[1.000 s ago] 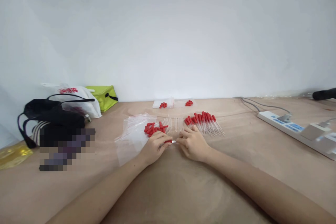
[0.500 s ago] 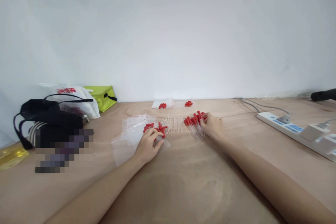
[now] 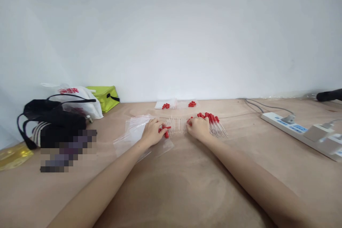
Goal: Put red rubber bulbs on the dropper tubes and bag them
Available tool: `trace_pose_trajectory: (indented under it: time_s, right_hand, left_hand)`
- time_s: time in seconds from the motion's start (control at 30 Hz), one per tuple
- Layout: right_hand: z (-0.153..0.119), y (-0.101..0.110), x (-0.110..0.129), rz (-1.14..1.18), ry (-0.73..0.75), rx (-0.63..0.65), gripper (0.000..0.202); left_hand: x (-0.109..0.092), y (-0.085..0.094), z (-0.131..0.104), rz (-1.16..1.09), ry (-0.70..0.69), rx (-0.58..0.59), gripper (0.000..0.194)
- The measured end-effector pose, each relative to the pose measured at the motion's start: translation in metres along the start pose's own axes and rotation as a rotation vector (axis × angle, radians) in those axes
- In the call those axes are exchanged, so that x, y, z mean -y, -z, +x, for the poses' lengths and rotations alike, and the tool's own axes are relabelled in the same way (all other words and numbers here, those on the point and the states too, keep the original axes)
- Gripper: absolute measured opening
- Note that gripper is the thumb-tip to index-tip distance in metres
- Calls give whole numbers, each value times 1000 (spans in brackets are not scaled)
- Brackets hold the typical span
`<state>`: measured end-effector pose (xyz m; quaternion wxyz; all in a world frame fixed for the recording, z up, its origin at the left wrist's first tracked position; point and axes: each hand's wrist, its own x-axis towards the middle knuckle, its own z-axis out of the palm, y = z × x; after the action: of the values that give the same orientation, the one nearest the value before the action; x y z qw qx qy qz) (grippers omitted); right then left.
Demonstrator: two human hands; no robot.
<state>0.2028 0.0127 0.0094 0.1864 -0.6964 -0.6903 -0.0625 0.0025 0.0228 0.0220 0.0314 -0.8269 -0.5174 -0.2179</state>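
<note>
My left hand is over loose red rubber caps on clear zip bags, its fingers bent and close together; what they grip is hidden. To its right, a row of thin clear tubes lies on the table. My right hand is closed at the right end of that row, with a bit of red at its fingertips too small to make out. Several red-capped droppers lie fanned out just right of this hand.
Two bags with red caps lie near the wall. At left are a black bag, a white plastic bag and a green box. A white power strip with cables is at right.
My right hand has moved left, from the right side of the droppers to their left side. The droppers have shifted right. My left hand has moved slightly up and covers more of the caps.
</note>
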Motion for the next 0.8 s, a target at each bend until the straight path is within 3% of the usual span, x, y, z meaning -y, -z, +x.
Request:
trace_pose_trajectory:
  time_s: [0.13,0.27,0.5,0.63,0.8]
  right_hand:
    - [17,-3,19,-51,-132,127,26]
    - [28,-4,23,-57,-173,155,20]
    - [32,-8,26,-47,-167,149,16]
    - [30,-5,24,-33,-144,110,19]
    - [5,1,6,19,-9,12,28]
  left_hand:
    - [0,-6,19,12,15,69,16]
    - [1,-12,24,4,11,78,9]
    - [-5,-12,23,-65,-21,-29,5]
    - [-14,-10,9,-143,-42,-113,8]
    - [-24,-9,-34,-436,-150,-96,10]
